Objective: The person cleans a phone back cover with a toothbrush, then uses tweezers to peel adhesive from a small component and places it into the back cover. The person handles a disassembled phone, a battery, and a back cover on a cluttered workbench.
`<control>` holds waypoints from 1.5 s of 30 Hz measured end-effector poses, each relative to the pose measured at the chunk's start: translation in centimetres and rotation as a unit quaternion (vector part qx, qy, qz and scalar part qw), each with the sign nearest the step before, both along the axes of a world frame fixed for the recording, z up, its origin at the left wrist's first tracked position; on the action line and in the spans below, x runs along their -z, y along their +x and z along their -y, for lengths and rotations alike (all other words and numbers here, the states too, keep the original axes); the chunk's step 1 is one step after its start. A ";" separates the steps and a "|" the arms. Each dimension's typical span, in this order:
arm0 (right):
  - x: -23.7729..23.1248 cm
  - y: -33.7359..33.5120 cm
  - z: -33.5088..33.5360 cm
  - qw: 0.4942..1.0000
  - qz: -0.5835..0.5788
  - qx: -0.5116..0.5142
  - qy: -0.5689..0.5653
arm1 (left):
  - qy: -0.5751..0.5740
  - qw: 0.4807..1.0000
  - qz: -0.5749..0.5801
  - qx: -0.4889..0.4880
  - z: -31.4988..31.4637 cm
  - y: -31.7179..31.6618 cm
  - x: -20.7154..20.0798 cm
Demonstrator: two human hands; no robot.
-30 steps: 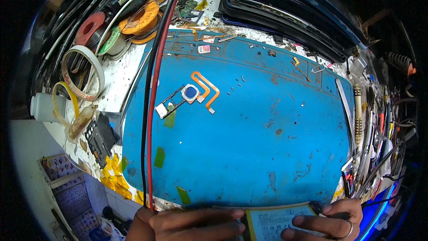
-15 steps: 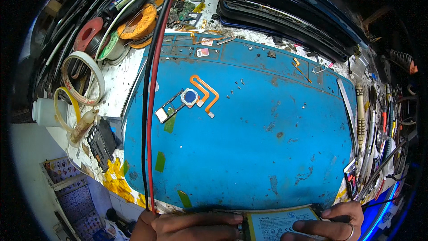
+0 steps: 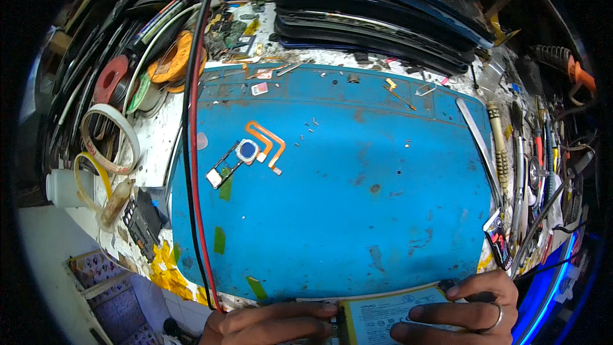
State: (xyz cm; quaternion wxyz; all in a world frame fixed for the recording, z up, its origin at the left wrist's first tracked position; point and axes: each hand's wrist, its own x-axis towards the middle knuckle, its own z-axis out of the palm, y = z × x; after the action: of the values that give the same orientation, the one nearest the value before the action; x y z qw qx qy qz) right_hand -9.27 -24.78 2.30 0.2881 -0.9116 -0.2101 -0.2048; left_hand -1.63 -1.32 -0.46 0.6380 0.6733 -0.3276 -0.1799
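At the near edge of the blue mat point(image 3: 332, 217), my two hands hold an opened phone, its lower part cut off by the picture's edge. A pale battery with yellow borders point(image 3: 377, 316) lies exposed in it. My left hand point(image 3: 274, 322) grips the phone's left part, fingers close together. Across the battery's right side lie fingers of my right hand point(image 3: 479, 310), which wears a ring and grips the far right corner. Farther off on the mat rests a small bracket with a blue-centred button point(image 3: 247, 150) and an orange flex cable point(image 3: 276, 144).
Red and black cables point(image 3: 195, 153) run down the left side. Tiny screws point(image 3: 306, 131) and green tape pieces point(image 3: 219, 241) dot the mat. Stacked dark phone panels point(image 3: 377, 25) stand at the back, tape rolls point(image 3: 112, 137) at left, tweezers point(image 3: 479, 144) and tools at right.
The whole view has shifted, so the mat and its parts appear farther left and mostly lower. Both hands still grip the phone; the right hand's fingers have moved slightly over the battery.
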 end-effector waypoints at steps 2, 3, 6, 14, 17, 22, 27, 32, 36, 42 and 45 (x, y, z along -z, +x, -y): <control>0.0 0.1 0.0 1.000 0.031 -0.004 -0.002 | 0.020 1.000 0.000 0.001 -0.2 0.0 -0.4; 0.0 0.2 0.0 1.000 0.024 -0.010 -0.003 | 0.032 0.999 0.002 0.006 -0.3 0.1 -0.5; -0.2 0.5 0.1 1.000 0.010 -0.022 -0.006 | 0.032 0.999 0.007 0.020 -0.3 0.3 -0.6; 0.3 0.5 -0.4 0.999 0.038 0.010 0.023 | 0.055 0.998 0.014 0.043 -0.5 0.6 -0.8; 0.2 0.5 -0.2 1.000 0.030 -0.006 0.001 | -0.008 0.999 0.036 0.032 -0.8 0.5 0.0; 0.2 0.5 -0.1 0.999 0.039 -0.011 0.011 | -0.063 0.994 0.090 -0.004 0.1 -0.2 1.6; -0.1 0.3 -0.3 1.000 0.025 0.000 0.006 | -0.035 0.997 0.067 -0.001 -0.1 0.1 1.2; 0.1 0.5 -0.4 0.999 0.040 0.000 0.001 | 0.057 0.998 0.028 -0.002 -0.6 -0.3 -0.7; 0.2 0.5 -0.3 1.000 0.027 0.005 0.015 | -0.012 0.999 0.029 -0.011 0.8 0.5 -0.3; 0.2 0.5 -0.5 0.999 0.024 0.006 0.024 | -0.032 0.999 0.042 -0.001 1.4 0.9 0.1; 0.4 0.6 -0.3 0.999 0.041 -0.003 0.017 | -0.027 0.997 0.043 -0.055 1.3 -0.1 0.1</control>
State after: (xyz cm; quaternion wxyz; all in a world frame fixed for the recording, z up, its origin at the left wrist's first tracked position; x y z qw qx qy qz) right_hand -8.69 -24.46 1.87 0.2953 -0.8966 -0.2213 -0.2447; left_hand -1.73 -2.66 -0.54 0.6504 0.6798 -0.3219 -0.1062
